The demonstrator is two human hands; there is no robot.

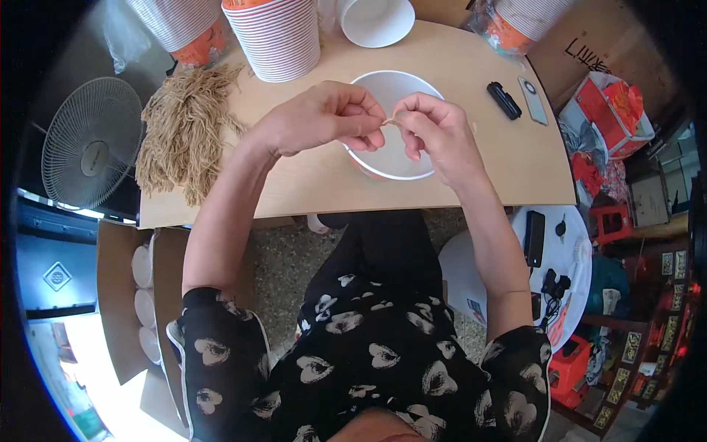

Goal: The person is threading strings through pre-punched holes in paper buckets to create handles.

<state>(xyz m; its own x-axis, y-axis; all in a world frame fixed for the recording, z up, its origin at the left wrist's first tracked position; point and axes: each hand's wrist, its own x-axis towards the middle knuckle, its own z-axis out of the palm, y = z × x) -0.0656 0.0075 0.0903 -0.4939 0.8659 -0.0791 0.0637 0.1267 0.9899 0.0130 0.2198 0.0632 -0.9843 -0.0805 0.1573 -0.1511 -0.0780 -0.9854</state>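
Over a white paper tub (401, 163) on the table, my two hands meet at a short piece of tan string (393, 121). My left hand (329, 119) pinches one end between thumb and fingertips. The other end sits in a pinch of my right hand (436, 138), whose remaining fingers curl loosely. Both hands partly cover the tub's rim, and only its pale inside shows between them. To the left, a heap of tan strings (184, 136) lies along the table edge, close to my left forearm.
Tall stacks of tubs (276, 40) stand at the back, beside a loose white tub (377, 20). A black object (504, 100) and a phone (532, 100) lie at right. A fan (92, 144) stands left, above an open cardboard box (125, 272). A round white stand (567, 272) is right.
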